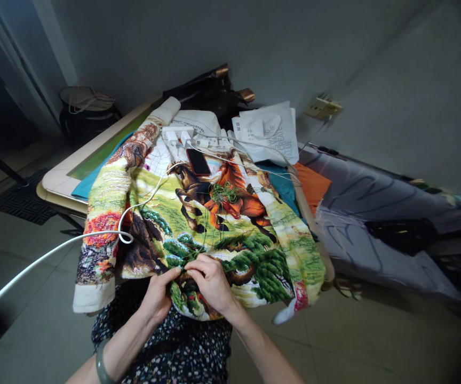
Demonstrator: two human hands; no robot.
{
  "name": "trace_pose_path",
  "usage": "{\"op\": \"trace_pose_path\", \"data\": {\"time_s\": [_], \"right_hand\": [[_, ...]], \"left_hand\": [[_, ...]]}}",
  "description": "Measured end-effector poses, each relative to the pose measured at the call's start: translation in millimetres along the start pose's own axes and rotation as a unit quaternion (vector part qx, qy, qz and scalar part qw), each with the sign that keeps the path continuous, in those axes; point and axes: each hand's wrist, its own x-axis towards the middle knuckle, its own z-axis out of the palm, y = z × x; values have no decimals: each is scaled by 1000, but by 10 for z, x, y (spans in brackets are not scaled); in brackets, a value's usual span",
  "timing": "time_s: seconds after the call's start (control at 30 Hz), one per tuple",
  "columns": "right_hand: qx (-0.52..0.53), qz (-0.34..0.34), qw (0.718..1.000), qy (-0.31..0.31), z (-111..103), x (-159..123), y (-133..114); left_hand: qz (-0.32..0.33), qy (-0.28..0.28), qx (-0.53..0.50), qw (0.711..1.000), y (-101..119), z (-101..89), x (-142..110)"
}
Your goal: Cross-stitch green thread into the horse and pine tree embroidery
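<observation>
Both hands pinched down on the embroidered cloth (214, 224) at its near edge. Left hand (159, 294) has fingers curled, thumb and fingertips nearly closed on a fold of cloth where the green tree stitching is. Right hand (210, 281) sits just beside it, touching it at the fingertips, fingers bent and pressed together on the same spot. Can't tell if a needle or thread is between my fingers, too small to see. Green bangle (103, 368) on my left wrist.

Cloth spreads away from my hands over the table (60, 178), showing horses, trees, orange flowers at the left border. Its near edge hangs down over my lap, onto my dark flowered dress (174, 346).

Beyond my hands, near the middle of the cloth, a loose tangle of green thread (223, 193) lies on the horse picture. Farther on, a dark phone (198, 161) lies flat on the cloth, and past that a white power strip (178, 132) with plugs. White cable (54, 250) runs from my left, loops on the cloth left of my left hand, then goes up toward the strip.

Far right of the strip, a white printed bag (270, 133). Well off to my right, grey bedding (374, 213) with something black on it. Wall socket (323, 108) above the bag.
</observation>
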Motion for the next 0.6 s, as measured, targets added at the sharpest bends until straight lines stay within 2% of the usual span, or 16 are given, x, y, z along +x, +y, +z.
{"op": "trace_pose_path", "data": {"time_s": [0.4, 0.6], "right_hand": [[30, 4, 1000, 2, 7, 12, -10], [-24, -2, 1000, -4, 21, 12, -17]], "left_hand": [[-10, 17, -2, 1000, 12, 44, 6], [-16, 7, -13, 1000, 20, 17, 0]]}}
